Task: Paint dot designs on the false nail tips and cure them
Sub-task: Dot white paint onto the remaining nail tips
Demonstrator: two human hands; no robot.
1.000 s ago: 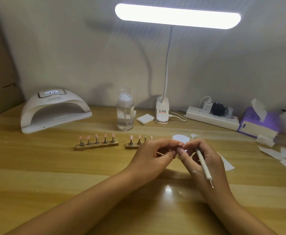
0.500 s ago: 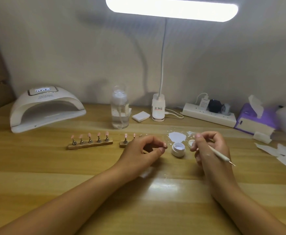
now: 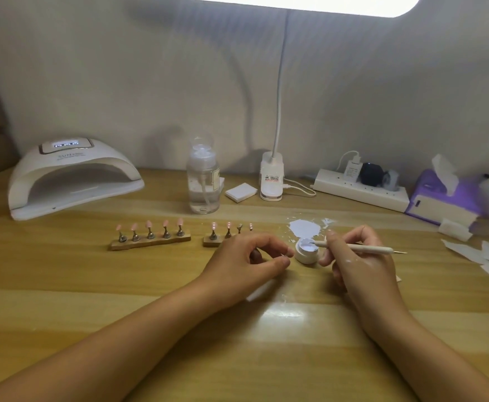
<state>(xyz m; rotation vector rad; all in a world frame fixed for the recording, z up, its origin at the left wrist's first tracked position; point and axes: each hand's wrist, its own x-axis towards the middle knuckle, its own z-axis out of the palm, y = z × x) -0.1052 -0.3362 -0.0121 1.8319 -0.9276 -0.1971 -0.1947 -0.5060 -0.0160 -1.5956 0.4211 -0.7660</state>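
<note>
Two wooden holders stand in a row on the table: the left holder [image 3: 150,242] carries several pink nail tips, the right holder [image 3: 213,242] is partly hidden behind my left hand [image 3: 243,264]. That hand pinches a small nail tip [image 3: 284,258] between thumb and forefinger. My right hand [image 3: 356,262] grips a white dotting pen [image 3: 362,248], its tip dipped into the small open pot of white gel [image 3: 305,250]. The white curing lamp [image 3: 69,178] sits at the back left, its display lit.
A clear pump bottle [image 3: 203,184], a white pad [image 3: 241,192], the desk lamp base [image 3: 271,181], a power strip [image 3: 359,190] and a purple tissue box [image 3: 443,198] line the back. White paint smear [image 3: 305,229] lies behind the pot. Paper scraps [image 3: 487,256] lie at the right.
My hands have drawn apart. The right hand turned the pen round and brought its tip into the gel pot. The left hand keeps pinching the nail tip.
</note>
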